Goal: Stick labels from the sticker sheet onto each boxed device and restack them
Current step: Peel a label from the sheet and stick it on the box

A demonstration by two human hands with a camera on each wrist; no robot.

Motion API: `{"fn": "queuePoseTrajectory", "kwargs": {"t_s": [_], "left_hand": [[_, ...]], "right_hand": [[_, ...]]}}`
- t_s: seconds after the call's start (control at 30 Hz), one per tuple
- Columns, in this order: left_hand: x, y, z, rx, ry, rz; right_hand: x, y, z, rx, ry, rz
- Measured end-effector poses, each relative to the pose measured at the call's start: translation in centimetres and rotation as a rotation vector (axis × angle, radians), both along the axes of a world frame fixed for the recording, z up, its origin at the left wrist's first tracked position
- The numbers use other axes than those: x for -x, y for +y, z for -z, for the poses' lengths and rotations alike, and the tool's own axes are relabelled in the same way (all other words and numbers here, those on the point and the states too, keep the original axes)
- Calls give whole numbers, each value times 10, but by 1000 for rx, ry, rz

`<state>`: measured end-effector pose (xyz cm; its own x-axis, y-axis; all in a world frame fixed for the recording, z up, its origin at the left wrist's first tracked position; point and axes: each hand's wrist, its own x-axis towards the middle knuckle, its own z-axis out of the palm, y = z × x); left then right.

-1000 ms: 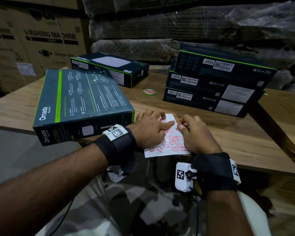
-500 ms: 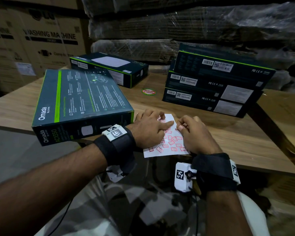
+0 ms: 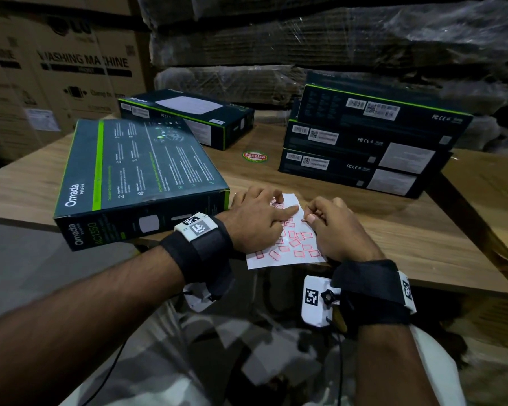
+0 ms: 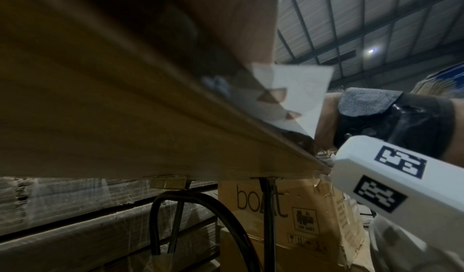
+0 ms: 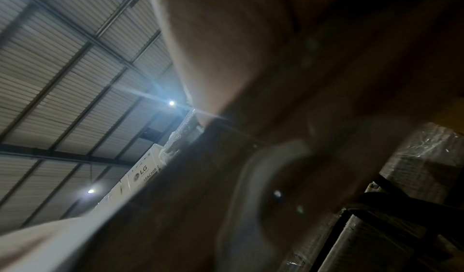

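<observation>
A white sticker sheet [image 3: 288,244] printed with several red-outlined labels lies at the wooden table's [image 3: 393,230] near edge, and its corner [image 4: 301,89] hangs over that edge. My left hand [image 3: 276,208] presses the sheet flat, the index finger stretched out to the right. My right hand [image 3: 310,219], fingers curled, pinches a small red label at the sheet's right edge. A dark Omada box [image 3: 141,177] lies flat just left of my left hand and juts past the table edge. The right wrist view is dark and blurred and shows no fingers.
A second dark box [image 3: 188,115] lies at the back of the table. A stack of three boxes [image 3: 364,142] stands at the back right. A round Patelsa sticker [image 3: 255,156] is on the wood between them. Wrapped pallets and washing machine cartons [image 3: 71,68] stand behind.
</observation>
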<state>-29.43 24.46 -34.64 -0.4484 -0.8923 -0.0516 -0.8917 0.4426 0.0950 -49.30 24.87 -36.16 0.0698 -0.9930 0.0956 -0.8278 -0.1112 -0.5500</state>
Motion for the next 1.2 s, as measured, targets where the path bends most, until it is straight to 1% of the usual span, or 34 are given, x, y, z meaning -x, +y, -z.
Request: {"fn": "queuePoseTrajectory", "kwargs": {"t_s": [0.4,0.8,0.9,1.13,1.2], "left_hand": [[0,1,-1,22,11,7],[-1,1,-2,6,5,5],[0,0,0,17,-6,5],[2,-4,5,44,44,-34],[3,-4,5,66,80,-52]], "right_hand": [[3,1,0,-6,-50,-14],[7,3,-3,-20,-116,-32],[10,5,-4,-7,-199,-20],[10,7,-3,5,-573,24],[9,8,-2,61,-568,39]]}}
